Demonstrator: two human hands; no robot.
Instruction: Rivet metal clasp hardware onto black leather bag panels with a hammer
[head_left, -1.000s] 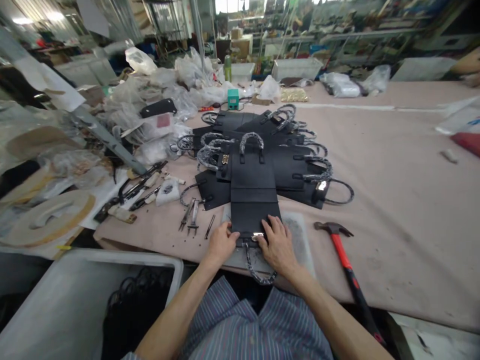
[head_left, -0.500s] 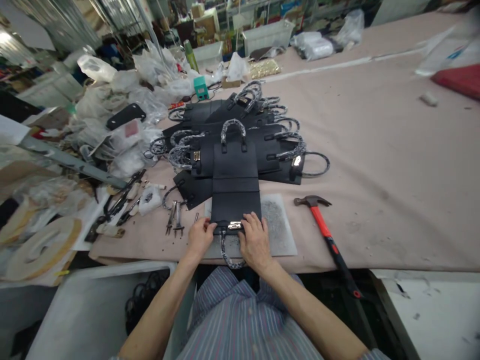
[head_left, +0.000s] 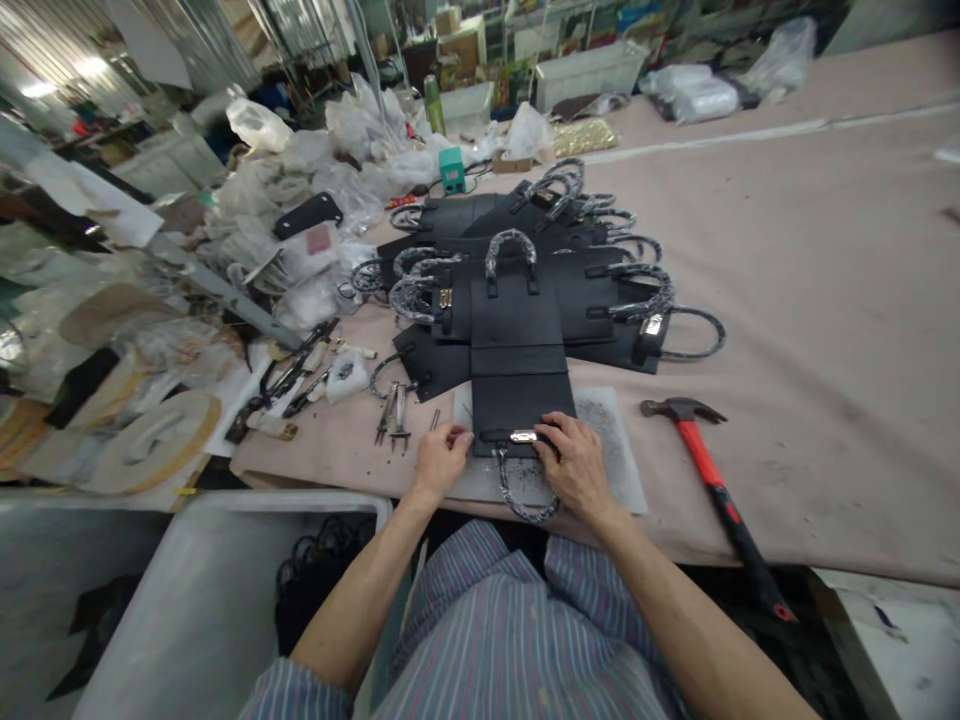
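A long black handbag panel [head_left: 517, 395] lies before me, with a wrapped handle at each end and a shiny metal clasp [head_left: 523, 437] on its near strip. My right hand [head_left: 576, 460] grips the panel's near right edge, thumb and fingertips beside the clasp. Just off the near left corner is my left hand [head_left: 442, 457], its fingertips pinched together; whatever may be between them is too small to make out. The near handle [head_left: 517, 497] curves toward me over a grey speckled pad [head_left: 622, 470] beneath the panel.
More black bag panels [head_left: 442, 365] with wrapped handles are piled behind. A claw hammer [head_left: 705, 460] lies right, its grip over the table edge. Punch tools [head_left: 400, 415] lie left. A tape roll [head_left: 161, 440], plastic bags [head_left: 307, 250] and a grey bin [head_left: 202, 520] are farther left.
The view has swung left, so everything appears farther right. My left hand has come away from the panel's left edge. My right hand stays by the clasp.
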